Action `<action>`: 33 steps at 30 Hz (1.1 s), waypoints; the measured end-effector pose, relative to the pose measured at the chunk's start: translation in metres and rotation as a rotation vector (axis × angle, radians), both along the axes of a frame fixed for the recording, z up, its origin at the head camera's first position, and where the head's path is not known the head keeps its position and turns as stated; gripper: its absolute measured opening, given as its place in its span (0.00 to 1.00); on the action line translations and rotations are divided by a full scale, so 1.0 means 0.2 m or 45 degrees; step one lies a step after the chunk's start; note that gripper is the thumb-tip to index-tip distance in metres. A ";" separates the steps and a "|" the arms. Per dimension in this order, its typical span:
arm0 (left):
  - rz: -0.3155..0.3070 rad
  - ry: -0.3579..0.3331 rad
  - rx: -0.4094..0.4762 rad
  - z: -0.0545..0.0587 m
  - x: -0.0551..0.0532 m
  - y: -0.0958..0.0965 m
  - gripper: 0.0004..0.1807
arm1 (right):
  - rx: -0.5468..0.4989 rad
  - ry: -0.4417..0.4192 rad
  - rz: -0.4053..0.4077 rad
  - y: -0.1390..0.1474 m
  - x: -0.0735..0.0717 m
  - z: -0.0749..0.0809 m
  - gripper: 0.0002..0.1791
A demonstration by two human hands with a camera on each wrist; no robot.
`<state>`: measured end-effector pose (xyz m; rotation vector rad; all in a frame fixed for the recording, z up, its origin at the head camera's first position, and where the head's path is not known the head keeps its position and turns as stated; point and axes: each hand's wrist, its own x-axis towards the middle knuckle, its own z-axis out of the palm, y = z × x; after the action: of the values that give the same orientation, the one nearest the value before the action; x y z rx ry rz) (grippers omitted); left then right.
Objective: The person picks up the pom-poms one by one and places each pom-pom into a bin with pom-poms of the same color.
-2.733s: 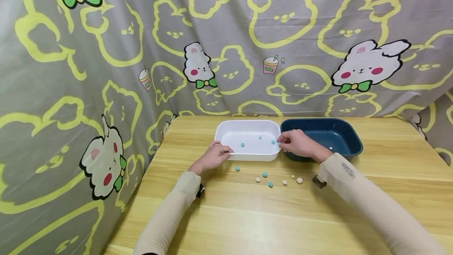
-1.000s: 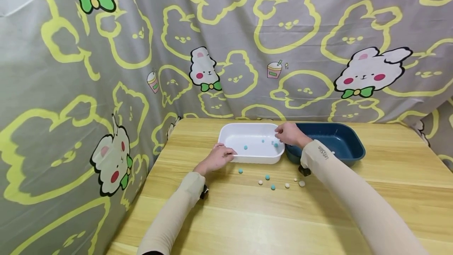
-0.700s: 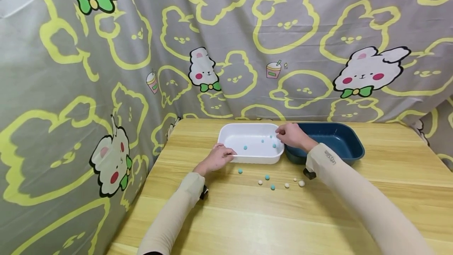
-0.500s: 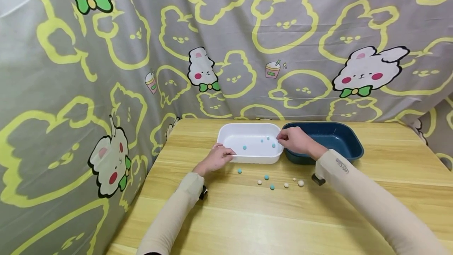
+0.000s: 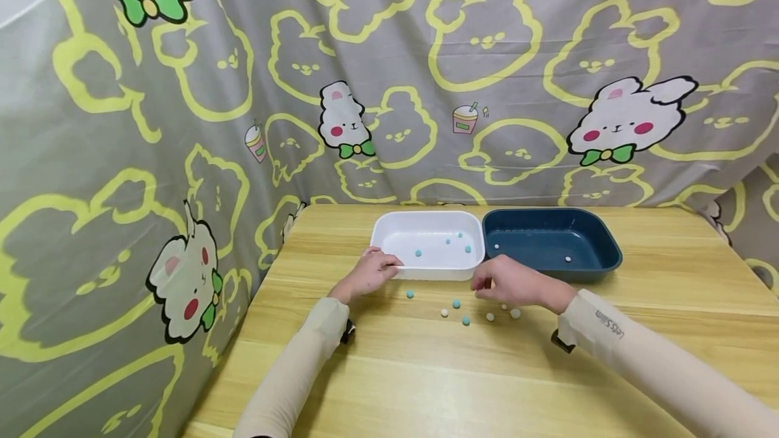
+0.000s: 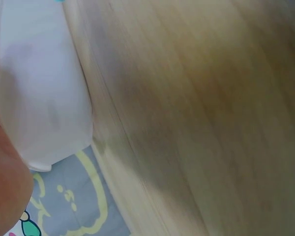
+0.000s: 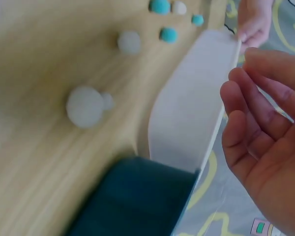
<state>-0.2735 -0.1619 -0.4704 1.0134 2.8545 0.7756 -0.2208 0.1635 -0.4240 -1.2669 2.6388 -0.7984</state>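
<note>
My left hand (image 5: 365, 274) grips the front left corner of a white plastic tub (image 5: 435, 274), its thumb over the rim. Several small light-blue balls (image 5: 418, 253) lie inside that tub. My right hand (image 5: 511, 282) hovers over the table just in front of where the two tubs meet. Its fingers are loosely bent, and the right wrist view shows nothing between the fingertips (image 7: 234, 73). Below and around it on the table lie three light-blue balls, such as one blue ball (image 5: 456, 304), and several white balls (image 5: 515, 313) of differing size.
A dark blue tub (image 5: 535, 249) stands against the white tub's right side, with two small white balls (image 5: 569, 259) on its floor. Both tubs sit near the back of the wooden table (image 5: 389, 370). A patterned grey curtain (image 5: 402, 53) hangs behind and to the left.
My right hand has let go of a small blue ball in the white tub, then drawn back toward me over the loose balls. The left hand stays on the white tub.
</note>
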 end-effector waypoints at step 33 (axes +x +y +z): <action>0.010 -0.006 -0.015 -0.01 -0.01 0.00 0.08 | 0.202 0.167 0.201 -0.12 0.07 -0.25 0.06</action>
<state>-0.2756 -0.1619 -0.4720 0.9987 2.8572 0.7596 -0.2066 0.1400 -0.4742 -1.5068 2.5965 -0.4883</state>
